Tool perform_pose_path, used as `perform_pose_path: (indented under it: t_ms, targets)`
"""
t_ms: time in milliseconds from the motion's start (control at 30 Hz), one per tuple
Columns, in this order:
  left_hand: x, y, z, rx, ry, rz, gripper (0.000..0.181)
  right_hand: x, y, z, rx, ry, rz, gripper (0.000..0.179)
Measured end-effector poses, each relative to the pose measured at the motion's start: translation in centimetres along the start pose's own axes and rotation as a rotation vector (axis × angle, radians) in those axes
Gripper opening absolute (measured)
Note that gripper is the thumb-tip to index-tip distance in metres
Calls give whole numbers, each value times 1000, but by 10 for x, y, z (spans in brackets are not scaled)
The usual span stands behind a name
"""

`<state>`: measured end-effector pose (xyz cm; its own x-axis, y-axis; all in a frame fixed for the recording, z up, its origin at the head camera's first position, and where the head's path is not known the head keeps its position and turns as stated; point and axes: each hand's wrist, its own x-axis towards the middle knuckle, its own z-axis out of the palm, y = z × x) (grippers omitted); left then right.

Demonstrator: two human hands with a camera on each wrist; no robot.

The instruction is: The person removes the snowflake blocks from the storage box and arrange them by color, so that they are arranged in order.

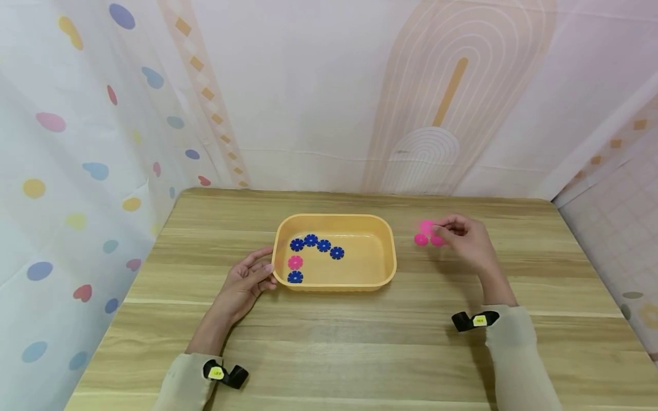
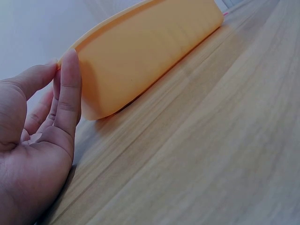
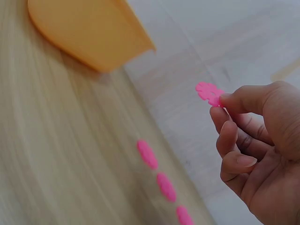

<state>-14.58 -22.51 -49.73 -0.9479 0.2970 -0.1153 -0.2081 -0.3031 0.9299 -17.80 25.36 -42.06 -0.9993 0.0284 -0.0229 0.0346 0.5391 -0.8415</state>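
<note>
My left hand [image 1: 245, 286] pinches the left rim of a yellow plastic tray [image 1: 360, 284] between thumb and fingers; the left wrist view shows the same grip on the tray's edge [image 2: 140, 61]. Inside the tray, several blue notched discs [image 1: 324, 245] and one pink notched disc [image 1: 295, 262] lie along the left and back. Right of the tray, my right hand [image 1: 470, 242] pinches a pink notched disc [image 3: 209, 93] by thumb and fingertips, raised above the table. Below it, three more pink discs [image 3: 166, 187] lie in a row; the head view partly hides them.
The tray stands on a wood-grain table [image 1: 334, 348], toward its back edge. A patterned cloth [image 1: 308, 103] hangs behind the table and along its left side. Each wrist wears a black strap [image 1: 475, 321] over a light sleeve.
</note>
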Motion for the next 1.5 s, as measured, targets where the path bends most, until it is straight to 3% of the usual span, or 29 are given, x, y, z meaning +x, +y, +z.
perform_pose_path:
  t_ms: [667, 933, 1200, 1500]
  targets:
    - [-3, 3, 2, -12, 0, 1, 43, 0, 51, -32, -13, 95, 139, 36]
    - [-4, 4, 2, -5, 7, -2, 45, -3, 64, -41, -76, 127, 178, 42]
    - [-5, 5, 2, -3, 11, 3, 43, -4, 68, -44, -203, 153, 217, 39]
    - [-2, 3, 3, -6, 16, -10, 45, -5, 65, -41, -276, 161, 276, 38]
